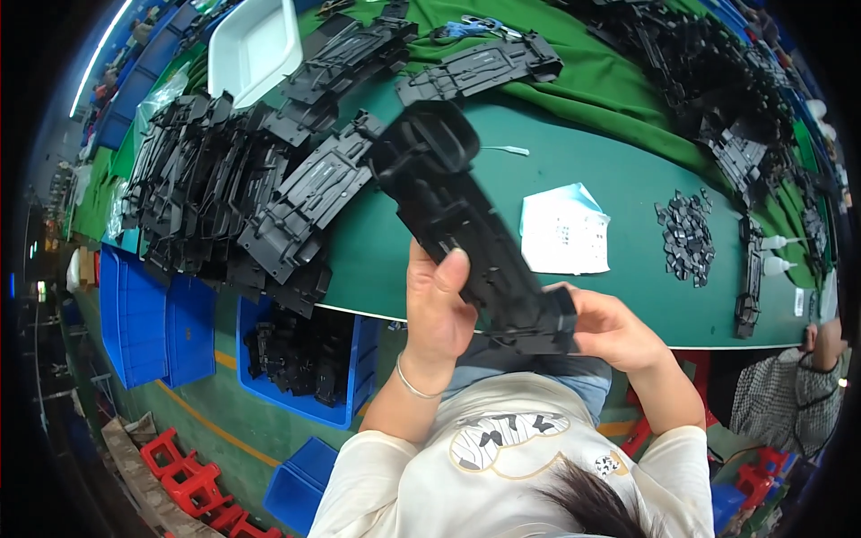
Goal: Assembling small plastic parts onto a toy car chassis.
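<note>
Between my two hands is a long black molded plastic part [466,224], tilted up over the front edge of the green table [421,278]. A rounded, cup-like section forms its far end. My left hand [441,309] grips its left side near the middle, thumb on top. The near right end is pinched by my right hand [614,327], whose fingertips are partly hidden by the part. Left of it, similar black plastic parts [309,202] lie on the table, with a dense stack [202,184] beyond them.
A white sheet [565,233] and a heap of small black pieces [687,238] lie right of center. Another person's sleeve [785,399] shows at the right. A white tray [254,49] stands far left. Below the table edge, a blue bin [359,394] contains black parts.
</note>
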{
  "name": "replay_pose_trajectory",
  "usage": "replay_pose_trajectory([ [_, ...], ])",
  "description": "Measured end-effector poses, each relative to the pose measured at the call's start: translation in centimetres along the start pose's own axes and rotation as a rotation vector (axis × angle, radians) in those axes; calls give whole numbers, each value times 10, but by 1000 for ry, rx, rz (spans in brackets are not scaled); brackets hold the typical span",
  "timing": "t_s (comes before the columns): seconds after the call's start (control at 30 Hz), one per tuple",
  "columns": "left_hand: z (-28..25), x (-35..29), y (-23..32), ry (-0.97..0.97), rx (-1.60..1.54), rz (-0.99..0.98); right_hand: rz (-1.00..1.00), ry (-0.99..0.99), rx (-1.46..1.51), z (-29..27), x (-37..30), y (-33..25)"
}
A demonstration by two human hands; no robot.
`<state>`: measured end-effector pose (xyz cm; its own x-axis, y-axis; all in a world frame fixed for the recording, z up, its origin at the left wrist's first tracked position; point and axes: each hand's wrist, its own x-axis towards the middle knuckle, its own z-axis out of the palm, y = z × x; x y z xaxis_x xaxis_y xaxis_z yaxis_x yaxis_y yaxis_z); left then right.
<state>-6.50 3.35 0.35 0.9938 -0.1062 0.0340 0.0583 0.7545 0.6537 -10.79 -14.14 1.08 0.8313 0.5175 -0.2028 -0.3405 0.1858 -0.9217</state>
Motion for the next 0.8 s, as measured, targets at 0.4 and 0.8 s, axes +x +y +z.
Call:
replay_pose_trajectory([
  [0.4, 4, -11, 0, 55, 235, -38, -160, 451, -652, -19, -16, -32],
  [0.8, -15, -1, -1, 74, 151, -264, -157, 547, -988, -38, 14, -34],
])
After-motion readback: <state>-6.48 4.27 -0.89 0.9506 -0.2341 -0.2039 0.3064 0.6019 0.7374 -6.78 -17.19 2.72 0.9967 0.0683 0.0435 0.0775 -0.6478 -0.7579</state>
